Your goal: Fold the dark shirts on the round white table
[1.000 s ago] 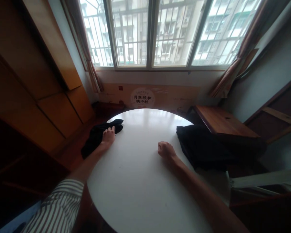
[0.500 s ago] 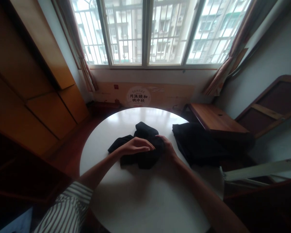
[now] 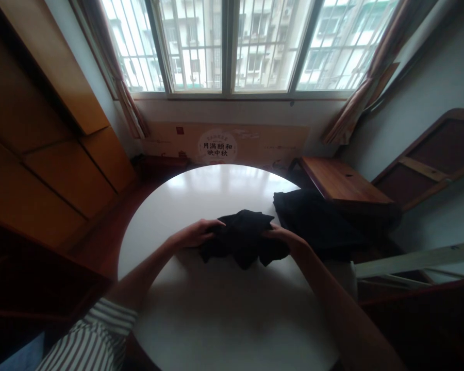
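Black cloth bundle (image 3: 242, 239): bunched, soft, no clear garment shape. Sits mid-worktop, on the white round worktop (image 3: 216, 193), a bit toward the window side. Long axis runs left-right, roughly parallel to the window. One blunt peak points away from the person, ragged lobes hang toward the person.

Hands apart, one at each end of the long axis. Left hand (image 3: 193, 235) curls over the bundle's left end, fingertips on top of the cloth. Right hand (image 3: 282, 236) is on the right end, fingers over the edge. Both look clamped on the cloth, palms low near the worktop.

Striped sleeve (image 3: 96, 332) on the left arm.

Dark garment pile (image 3: 313, 221) lies just beside the bundle, to its right, partly over the worktop edge. Beyond that, a wooden board (image 3: 340, 180). Behind the worktop: poster with Chinese text (image 3: 218, 147), under a barred window (image 3: 232, 46). Wooden wardrobe doors (image 3: 62, 170) on the left.
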Demonstrator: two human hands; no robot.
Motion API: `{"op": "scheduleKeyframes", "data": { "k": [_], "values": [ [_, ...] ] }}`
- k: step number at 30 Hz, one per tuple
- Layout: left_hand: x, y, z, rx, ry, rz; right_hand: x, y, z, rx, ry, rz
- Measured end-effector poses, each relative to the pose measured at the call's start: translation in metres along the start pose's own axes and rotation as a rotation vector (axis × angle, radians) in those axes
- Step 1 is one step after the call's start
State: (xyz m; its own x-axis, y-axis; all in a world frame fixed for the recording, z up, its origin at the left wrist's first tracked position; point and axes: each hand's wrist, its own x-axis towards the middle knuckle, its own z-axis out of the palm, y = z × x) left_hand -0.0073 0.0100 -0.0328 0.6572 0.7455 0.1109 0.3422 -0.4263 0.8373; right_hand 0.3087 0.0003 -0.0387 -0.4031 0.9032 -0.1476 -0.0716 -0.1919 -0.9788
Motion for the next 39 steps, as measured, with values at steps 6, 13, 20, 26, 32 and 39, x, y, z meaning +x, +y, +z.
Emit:
{"op": "scheduleKeyframes", "data": {
  "k": [6,13,20,26,32,39],
  "values": [
    [-0.002,-0.019,-0.021,-0.689,0.569,-0.262,0.006,-0.02,-0.002,-0.09,0.327,-0.154],
    [0.009,-0.043,-0.039,-0.51,0.778,-0.505,0.024,0.006,-0.002,-0.605,0.55,-0.215],
    [0.005,-0.031,-0.029,-0.381,0.367,-0.416,0.015,-0.004,-0.006,-0.449,0.1,-0.058],
    [0.007,-0.033,-0.043,-0.079,0.75,-0.229,0.01,-0.013,0.013,-0.249,0.275,-0.288],
    [0.004,-0.015,-0.033,0.173,0.693,-0.401,0.01,-0.008,0.017,-0.335,0.187,-0.209],
    [0.0,0.009,0.009,-0.087,-0.027,-0.557,-0.011,-0.015,0.031,-0.022,-0.938,0.295]
  ]
}}
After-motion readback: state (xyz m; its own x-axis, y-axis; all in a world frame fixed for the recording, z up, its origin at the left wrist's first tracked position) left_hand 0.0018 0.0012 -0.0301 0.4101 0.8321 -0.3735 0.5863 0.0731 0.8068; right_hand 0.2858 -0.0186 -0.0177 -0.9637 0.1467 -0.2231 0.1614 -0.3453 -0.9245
